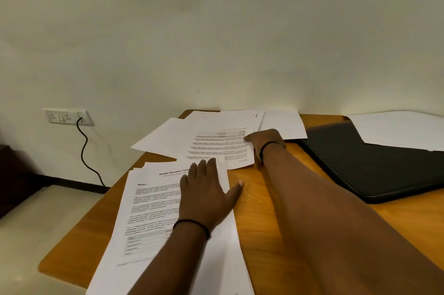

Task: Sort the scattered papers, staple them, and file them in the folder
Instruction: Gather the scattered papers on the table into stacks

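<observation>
A stack of printed papers (153, 210) lies at the near left of the wooden table (276, 222). My left hand (206, 196) rests flat on it with fingers spread. Farther back, scattered sheets (182, 136) overlap near the wall. My right hand (263, 141) pinches the right edge of a printed sheet (221, 148) lying upside down to me, thumb on top and fingers hidden beneath. A black folder (374, 165) lies at the right with a blank white sheet (403, 129) on its far part. No stapler is in view.
The table's left edge drops off to a pale floor (40, 222). A wall socket (67, 117) with a black cable (84, 150) plugged in sits on the wall to the left. The wall stands right behind the table.
</observation>
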